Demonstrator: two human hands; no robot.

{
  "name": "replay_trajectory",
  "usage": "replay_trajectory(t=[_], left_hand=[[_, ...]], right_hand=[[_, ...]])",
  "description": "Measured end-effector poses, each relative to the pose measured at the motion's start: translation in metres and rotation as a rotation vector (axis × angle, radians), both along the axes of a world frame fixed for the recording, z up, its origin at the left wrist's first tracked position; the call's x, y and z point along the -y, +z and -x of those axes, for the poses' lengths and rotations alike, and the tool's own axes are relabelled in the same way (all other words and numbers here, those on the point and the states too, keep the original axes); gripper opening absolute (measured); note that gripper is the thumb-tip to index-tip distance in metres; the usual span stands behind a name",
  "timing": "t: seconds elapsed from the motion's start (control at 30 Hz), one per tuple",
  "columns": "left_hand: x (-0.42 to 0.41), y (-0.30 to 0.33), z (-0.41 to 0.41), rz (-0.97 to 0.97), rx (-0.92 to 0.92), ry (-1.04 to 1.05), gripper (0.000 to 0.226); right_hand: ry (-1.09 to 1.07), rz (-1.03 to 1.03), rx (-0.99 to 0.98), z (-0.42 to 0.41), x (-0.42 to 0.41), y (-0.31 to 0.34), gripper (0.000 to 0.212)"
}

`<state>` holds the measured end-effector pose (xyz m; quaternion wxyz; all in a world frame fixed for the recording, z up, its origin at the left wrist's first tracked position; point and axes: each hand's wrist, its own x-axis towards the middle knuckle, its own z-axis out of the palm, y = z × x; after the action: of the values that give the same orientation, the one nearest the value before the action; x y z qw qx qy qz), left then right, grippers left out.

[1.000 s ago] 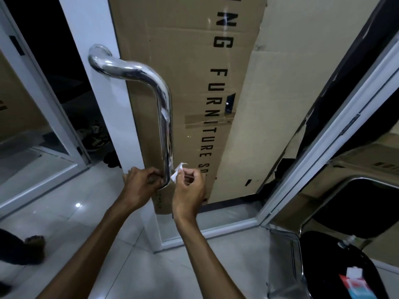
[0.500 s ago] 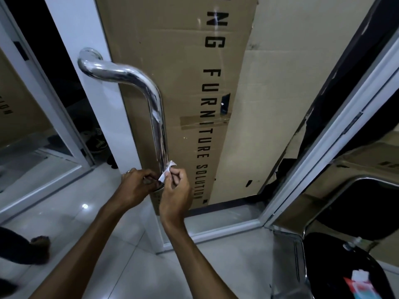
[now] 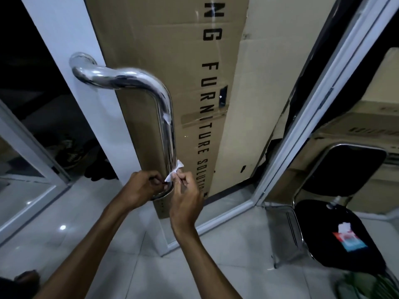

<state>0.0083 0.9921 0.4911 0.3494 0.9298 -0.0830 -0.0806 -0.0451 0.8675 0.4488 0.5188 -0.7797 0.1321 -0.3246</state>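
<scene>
The door point(image 3: 71, 61) carries a steel handle point(image 3: 166, 108) that is mostly bare and shiny. One white patch clings midway, so the peeling looks nearly done. The cardboard box point(image 3: 164, 39) behind the glass is shut, its contents unseen. At the handle's lower end the left hand point(image 3: 138, 188) curls round the bar, and the right hand point(image 3: 186, 201) pinches a white scrap point(image 3: 173, 172). On the chair point(image 3: 319, 231), a tissue packet point(image 3: 348, 240) shows one sheet.

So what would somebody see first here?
The big shiny door handle in the middle, curving down the door. At its lower end the left hand grips it, while the right hand pinches a white scrap against the bar. Behind it stands a tall cardboard box with black letters.
</scene>
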Motion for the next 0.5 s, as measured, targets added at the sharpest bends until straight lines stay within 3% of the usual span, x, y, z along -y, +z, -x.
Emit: replay_trajectory(t=[0.5], left_hand=[[-0.012, -0.013, -0.011, 0.105, -0.023, -0.097, 0.006]], right_hand=[[-0.197, -0.081, 0.039, 0.004, -0.032, 0.017, 0.025]])
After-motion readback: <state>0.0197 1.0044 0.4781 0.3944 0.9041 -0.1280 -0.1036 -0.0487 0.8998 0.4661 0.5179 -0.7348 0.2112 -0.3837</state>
